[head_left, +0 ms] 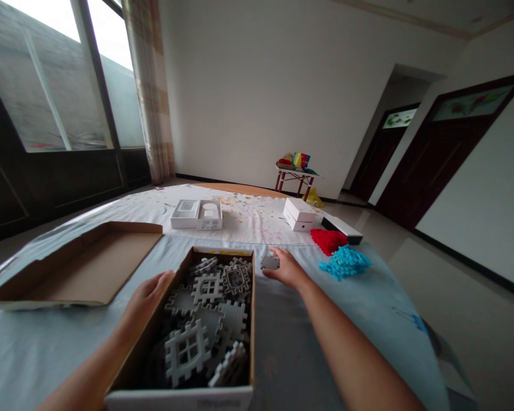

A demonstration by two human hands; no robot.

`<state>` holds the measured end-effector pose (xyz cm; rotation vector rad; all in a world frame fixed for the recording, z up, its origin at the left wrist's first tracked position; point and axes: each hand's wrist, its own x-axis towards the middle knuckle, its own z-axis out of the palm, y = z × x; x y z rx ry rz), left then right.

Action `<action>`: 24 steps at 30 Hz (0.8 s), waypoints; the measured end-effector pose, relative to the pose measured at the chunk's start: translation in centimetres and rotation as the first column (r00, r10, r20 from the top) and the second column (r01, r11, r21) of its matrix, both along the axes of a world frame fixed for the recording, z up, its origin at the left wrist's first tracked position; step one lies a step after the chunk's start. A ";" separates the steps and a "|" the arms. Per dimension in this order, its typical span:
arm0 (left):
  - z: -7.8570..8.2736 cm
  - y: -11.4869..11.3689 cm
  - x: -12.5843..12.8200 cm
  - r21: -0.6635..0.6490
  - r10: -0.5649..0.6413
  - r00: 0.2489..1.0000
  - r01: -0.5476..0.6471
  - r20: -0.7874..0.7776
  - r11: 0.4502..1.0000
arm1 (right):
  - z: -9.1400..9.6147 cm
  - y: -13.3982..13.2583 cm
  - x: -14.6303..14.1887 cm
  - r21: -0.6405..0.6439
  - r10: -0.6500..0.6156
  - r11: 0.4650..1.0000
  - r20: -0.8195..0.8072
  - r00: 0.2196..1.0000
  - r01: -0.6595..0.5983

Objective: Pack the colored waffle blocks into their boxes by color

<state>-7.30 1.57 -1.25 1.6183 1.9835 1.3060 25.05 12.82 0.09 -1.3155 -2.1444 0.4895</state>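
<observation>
A cardboard box [253, 319] full of grey interlocking puzzle-like building pieces [208, 288] stands in front of me on the table. Some pieces are framed like windows and others are solid, all with notched edges. My left hand [152, 288] holds the box's left wall from outside, its fingers near the rim and partly hidden. Just right of the box's far corner, my right hand [288, 269] pinches a grey notched building piece [269, 262] between thumb and fingers, above the cloth.
A cardboard lid [89, 268] lies at the left. Farther back are an open white box [197, 214] and a closed white box [298, 214]. Red pieces [328, 241], blue pieces [346, 262] and a black-and-white box [342, 229] are at the right, near the table's edge.
</observation>
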 end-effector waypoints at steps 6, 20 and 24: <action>-0.1 -0.3 0.2 -0.015 -0.034 0.998 0.035 0.051 0.999 | 6.4 -3.3 -1.8 0.151 0.180 0.977 -0.234 0.955 -0.148; 0.8 -0.9 1.1 0.011 -0.041 0.984 0.039 0.176 0.999 | 7.1 -6.4 -5.0 0.108 0.299 0.954 -0.322 0.899 -0.279; 1.0 -1.0 1.3 0.020 -0.048 0.978 0.045 0.203 0.999 | 5.5 -6.3 -3.8 0.078 0.280 0.960 -0.265 0.922 -0.269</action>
